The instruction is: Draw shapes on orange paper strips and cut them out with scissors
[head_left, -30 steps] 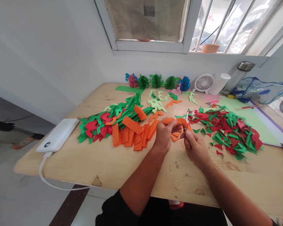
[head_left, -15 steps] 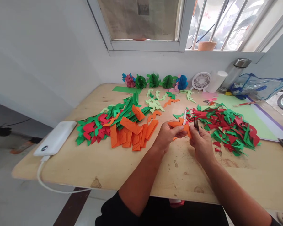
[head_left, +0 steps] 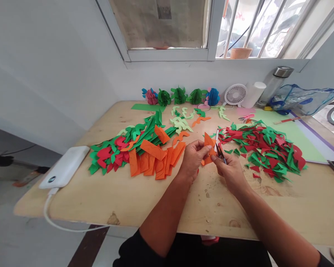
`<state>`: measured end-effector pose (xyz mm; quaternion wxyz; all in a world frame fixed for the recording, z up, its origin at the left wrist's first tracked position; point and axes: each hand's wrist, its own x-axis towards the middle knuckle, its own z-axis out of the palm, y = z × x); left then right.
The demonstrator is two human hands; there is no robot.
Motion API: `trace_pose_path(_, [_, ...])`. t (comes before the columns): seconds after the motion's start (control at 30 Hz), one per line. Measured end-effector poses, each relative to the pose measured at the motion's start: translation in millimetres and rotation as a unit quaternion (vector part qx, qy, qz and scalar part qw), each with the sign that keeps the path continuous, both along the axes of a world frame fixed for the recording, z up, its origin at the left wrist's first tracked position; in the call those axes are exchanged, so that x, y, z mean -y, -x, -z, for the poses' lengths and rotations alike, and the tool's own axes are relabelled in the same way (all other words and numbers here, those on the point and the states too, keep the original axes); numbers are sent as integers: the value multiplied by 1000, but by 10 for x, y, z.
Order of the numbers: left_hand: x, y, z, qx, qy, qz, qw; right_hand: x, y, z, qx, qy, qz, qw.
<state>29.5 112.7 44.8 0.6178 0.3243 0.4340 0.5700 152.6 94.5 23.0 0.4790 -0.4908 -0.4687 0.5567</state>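
My left hand [head_left: 194,158] pinches a piece of orange paper [head_left: 208,141], which stands up above the fingers. My right hand [head_left: 231,170] is closed on a pair of scissors [head_left: 220,153], whose dark blades point up and left beside the paper. The right thumb reaches the paper's lower edge. Just behind the scissors lies a white pen [head_left: 217,136]. Left of my hands, folded orange strips with drawn lines [head_left: 153,149] overlap a heap of green cut shapes [head_left: 133,131]. Red cut pieces [head_left: 105,152] lie among them.
Red and green scraps [head_left: 272,148] are heaped on the right. Light green cutouts [head_left: 180,124] lie further back. Honeycomb paper figures [head_left: 179,95], a small fan [head_left: 235,95], a bottle [head_left: 276,83] and a clear pouch [head_left: 303,99] line the back. A power bank [head_left: 65,167] sits at the left edge.
The orange paper has been turned more upright in my left hand. My right hand has shifted left, and the scissors now tilt toward the paper instead of pointing up.
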Motion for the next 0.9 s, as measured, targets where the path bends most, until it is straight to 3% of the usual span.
trace_pose_path(0.17, [-1,-4,2,-13,-7,12,1000,-25,-33,-5,-30,-9,62,998])
trace_pose_path(0.27, [5,-13,14,-26,-17,58,998,-43,-63,-24,-41,-15,96,994])
trace_pose_path(0.37, [15,-25,39,-64,-35,96,993,-50,-73,-37,-46,-19,106,993])
trace_pose_path(0.57, [16,-30,113,-171,-62,114,977,-63,-70,-17,-43,-19,101,994])
trace_pose_path(0.9, [9,-18,116,-209,-95,79,970,-61,-82,-4,-40,-23,118,992])
